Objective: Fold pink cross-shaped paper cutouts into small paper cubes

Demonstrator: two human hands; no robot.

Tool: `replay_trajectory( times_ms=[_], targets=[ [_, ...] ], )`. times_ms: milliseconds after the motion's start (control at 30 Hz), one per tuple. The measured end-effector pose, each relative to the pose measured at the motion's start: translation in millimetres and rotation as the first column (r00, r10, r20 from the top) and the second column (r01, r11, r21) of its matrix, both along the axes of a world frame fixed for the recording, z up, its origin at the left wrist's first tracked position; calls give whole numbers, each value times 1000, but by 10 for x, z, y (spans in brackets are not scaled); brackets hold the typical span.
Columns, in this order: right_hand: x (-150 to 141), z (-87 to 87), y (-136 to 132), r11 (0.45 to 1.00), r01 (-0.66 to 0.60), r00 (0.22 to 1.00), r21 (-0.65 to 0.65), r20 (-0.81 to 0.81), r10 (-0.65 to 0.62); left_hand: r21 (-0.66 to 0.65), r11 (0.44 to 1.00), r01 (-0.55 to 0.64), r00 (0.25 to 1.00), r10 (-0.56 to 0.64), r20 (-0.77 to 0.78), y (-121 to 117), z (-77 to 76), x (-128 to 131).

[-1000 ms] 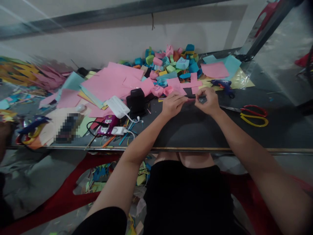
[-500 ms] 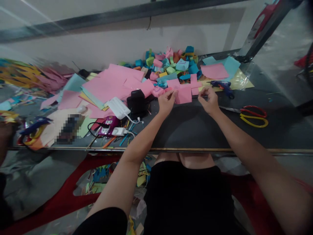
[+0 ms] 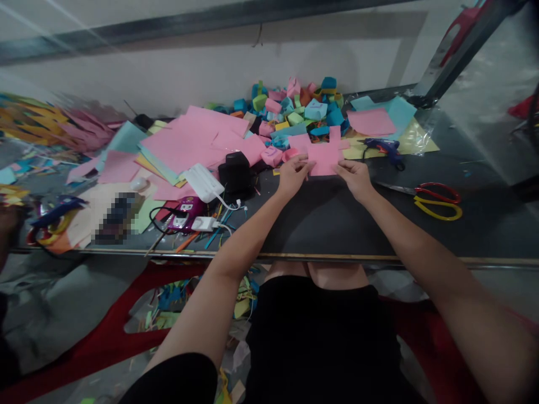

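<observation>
Pink paper now gripped on 2 sides, not 1.
L hand pinches its left edge, as it did 0.5 s ago; R hand, apart from it then, now pinches the right edge, so the sheet looks better steadied (can't tell if it's touching the counter). It's in front of the small paper pieces, w/ scissors lying right of R hand.

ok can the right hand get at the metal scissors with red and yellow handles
Probably yes: the scissors lie close by, apparently uncovered, though the right hand pinches a square pink paper sheet.
</observation>
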State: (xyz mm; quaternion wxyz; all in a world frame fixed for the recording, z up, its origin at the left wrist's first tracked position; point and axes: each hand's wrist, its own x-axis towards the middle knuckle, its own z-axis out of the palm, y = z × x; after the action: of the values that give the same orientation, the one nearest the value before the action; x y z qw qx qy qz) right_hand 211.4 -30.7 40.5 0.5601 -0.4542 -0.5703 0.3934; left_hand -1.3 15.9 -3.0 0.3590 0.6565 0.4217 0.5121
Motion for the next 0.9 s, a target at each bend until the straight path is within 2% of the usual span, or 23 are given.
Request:
replay_trajectory(
  times_ms=[67, 133, 233, 333, 400, 533, 667, 900],
  targets=[
    [0, -7, -3, 1000, -11, 999, -13, 41, 12, 59, 998, -33, 999, 34, -23, 8, 14, -30],
    [6, -13, -8, 999, -7, 997, -38, 74, 10, 192, 980, -50, 993, 69, -92, 4, 55, -69],
    [22, -11, -16, 999, 11, 997, -47, 83, -7, 434, 901, 12, 958, 114, -265, -24, 129, -119],
    [32, 6, -26, 999, 19, 995, -42, 94, -15, 554, 825, 112, 896, 157, -415, -67, 159, -129],
    [29, 23, -34, 998, 26, 994, -54, 105, -20, 558, 817, 146, 854, 180, -488, -93, 152, -121],
    [4, 59, -52, 997, 2, 996, -79, 88, 5, 519, 841, 153, 797, 206, -568, -110, 130, -120],
    [-8, 72, -65, 997, -39, 999, -61, 33, 41, 508, 842, 182, 802, 171, -572, -99, 129, -142],
    [19, 72, -72, 991, -98, 992, -88, 72, 104, 493, 850, 183, 809, 155, -567, -95, 133, -140]
  ],
)
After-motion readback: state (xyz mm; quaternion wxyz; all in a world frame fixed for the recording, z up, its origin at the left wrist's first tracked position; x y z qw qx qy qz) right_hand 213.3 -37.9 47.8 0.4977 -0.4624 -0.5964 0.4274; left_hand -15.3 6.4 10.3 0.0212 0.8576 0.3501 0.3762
